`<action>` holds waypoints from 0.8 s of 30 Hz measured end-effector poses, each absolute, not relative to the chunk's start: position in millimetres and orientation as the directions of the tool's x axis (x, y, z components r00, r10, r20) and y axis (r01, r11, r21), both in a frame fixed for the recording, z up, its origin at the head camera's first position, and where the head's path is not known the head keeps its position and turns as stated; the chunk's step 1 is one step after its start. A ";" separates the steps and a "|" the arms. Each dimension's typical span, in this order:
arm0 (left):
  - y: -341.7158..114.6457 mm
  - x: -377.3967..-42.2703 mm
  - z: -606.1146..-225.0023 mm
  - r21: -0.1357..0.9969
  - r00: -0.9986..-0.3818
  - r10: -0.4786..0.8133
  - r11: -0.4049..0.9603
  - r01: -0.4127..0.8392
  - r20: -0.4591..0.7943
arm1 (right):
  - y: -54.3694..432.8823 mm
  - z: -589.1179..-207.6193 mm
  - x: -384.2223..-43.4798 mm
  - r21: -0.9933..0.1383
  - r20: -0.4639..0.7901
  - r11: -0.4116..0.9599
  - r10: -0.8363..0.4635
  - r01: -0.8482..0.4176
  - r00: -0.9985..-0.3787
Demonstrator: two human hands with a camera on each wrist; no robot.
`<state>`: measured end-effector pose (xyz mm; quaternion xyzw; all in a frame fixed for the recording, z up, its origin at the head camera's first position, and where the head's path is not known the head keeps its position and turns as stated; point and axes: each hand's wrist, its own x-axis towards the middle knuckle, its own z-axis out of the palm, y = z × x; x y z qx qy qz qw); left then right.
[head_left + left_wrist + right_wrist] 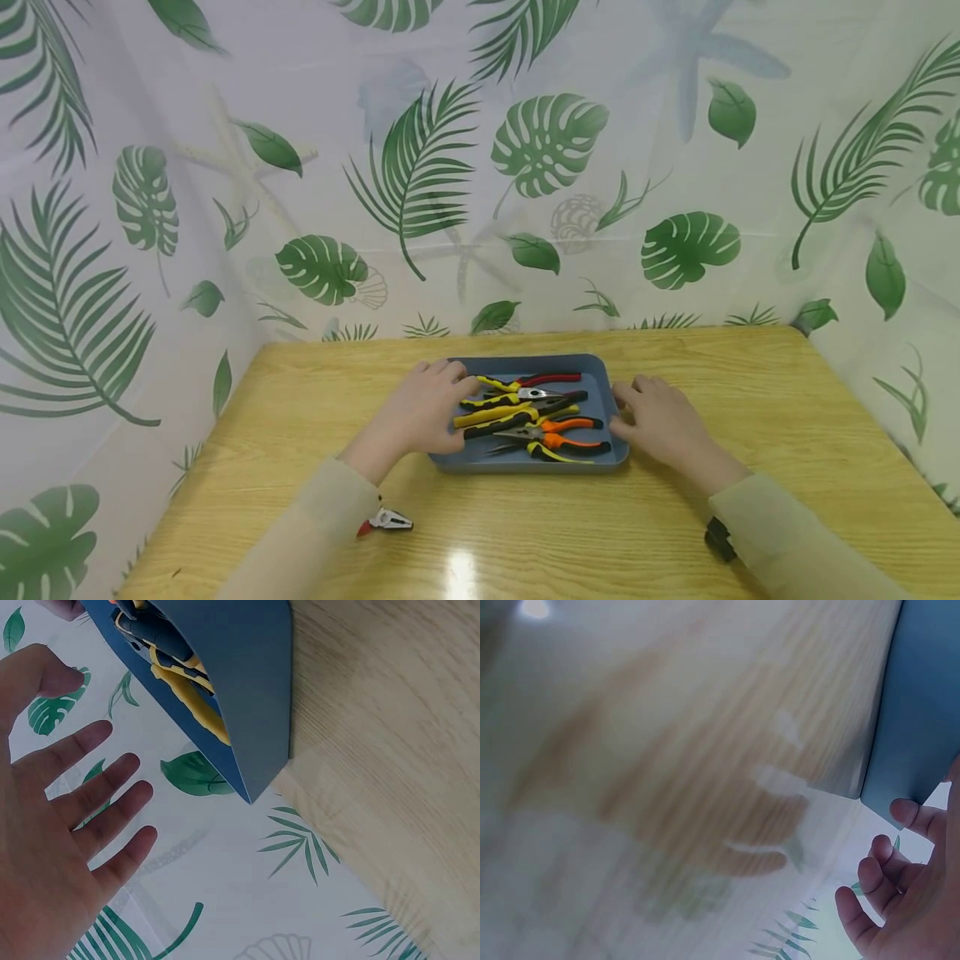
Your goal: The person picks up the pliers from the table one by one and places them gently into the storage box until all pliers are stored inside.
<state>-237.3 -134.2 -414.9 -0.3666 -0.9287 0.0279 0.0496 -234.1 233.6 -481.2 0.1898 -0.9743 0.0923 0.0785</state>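
Note:
A blue-grey tray (525,467) lies on the table and holds several pliers with yellow-and-black, red and orange handles. Over its left edge is my left hand (423,408), partly covering the tray's left side. In the left wrist view its fingers (112,802) are spread and hold nothing, with the tray's corner beside them. Loosely bent, my right hand (663,421) is at the tray's right edge. The right wrist view shows one fingertip (906,810) right at the tray's wall (915,712), the other fingers holding nothing. Orange-handled pliers (551,435) lie on the tray's right side.
A single pair of pliers (390,520) with a red handle lies on the wooden table (555,533), partly hidden by the left sleeve. Leaf-patterned cloth (450,208) hangs behind the table and along both sides. A black device (720,540) is at the right wrist.

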 end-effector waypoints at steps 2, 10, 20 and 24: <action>-137.2 -235.6 -415.2 -0.099 -0.727 0.682 0.731 0.675 0.077 | 233.7 -481.2 -234.0 -0.151 0.192 0.910 -0.356 -0.386 -0.914; -149.9 -227.9 -419.1 -0.069 -0.743 0.663 0.748 0.660 0.085 | 234.7 -484.1 -235.3 -0.148 0.207 0.906 -0.363 -0.396 -0.908; -160.7 -221.7 -419.4 0.010 -0.784 0.614 0.787 0.617 0.090 | 234.3 -482.5 -234.9 -0.150 0.194 0.910 -0.355 -0.385 -0.915; -165.2 -218.9 -422.0 0.005 -0.797 0.597 0.800 0.600 0.093 | 234.4 -482.4 -234.7 -0.152 0.195 0.910 -0.355 -0.385 -0.915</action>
